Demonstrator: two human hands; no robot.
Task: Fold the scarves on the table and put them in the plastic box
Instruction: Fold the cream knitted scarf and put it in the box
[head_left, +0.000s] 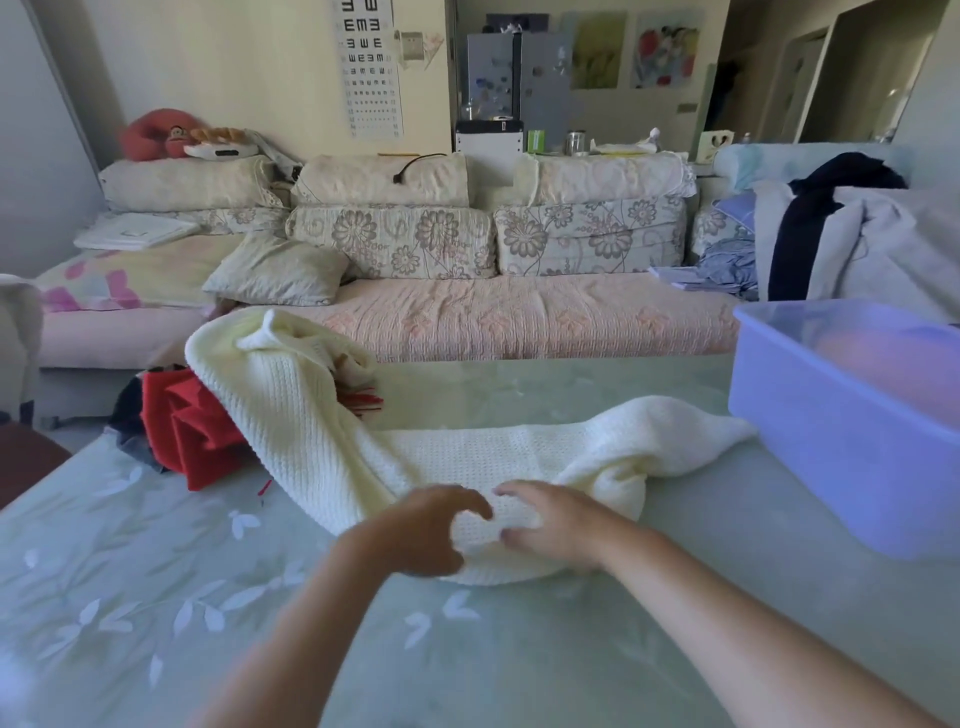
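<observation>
**A:** From the head camera, where's the scarf being worked on?

**B:** The cream scarf (467, 457) lies across the middle of the desk (571, 649). Its left end is heaped over a red scarf (182, 426) at the far left, and its right end reaches towards the plastic box (852, 415), just short of its wall.

**A:** And the hands?

**B:** The left hand (421, 530) and right hand (556, 525) sit close together at the scarf's near edge. The fingers (475, 501) of both are curled round a doubled-over bulge of the knit. I'd say they hold it there to start or square up a fold, since gripping side by side keeps the edge even.

**A:** Why is the box on the right?

**B:** Probably so the folded piece has only a short way to go. It stands open at the far right of the desk. I can't make out what's inside through the cloudy wall.

**A:** Any writing?

**B:** Only an eye chart (371, 67) on the far wall above the sofa (467, 312), with rows of E-shaped marks shrinking downwards. I can't read any brand or label on the scarves or the box.
</observation>
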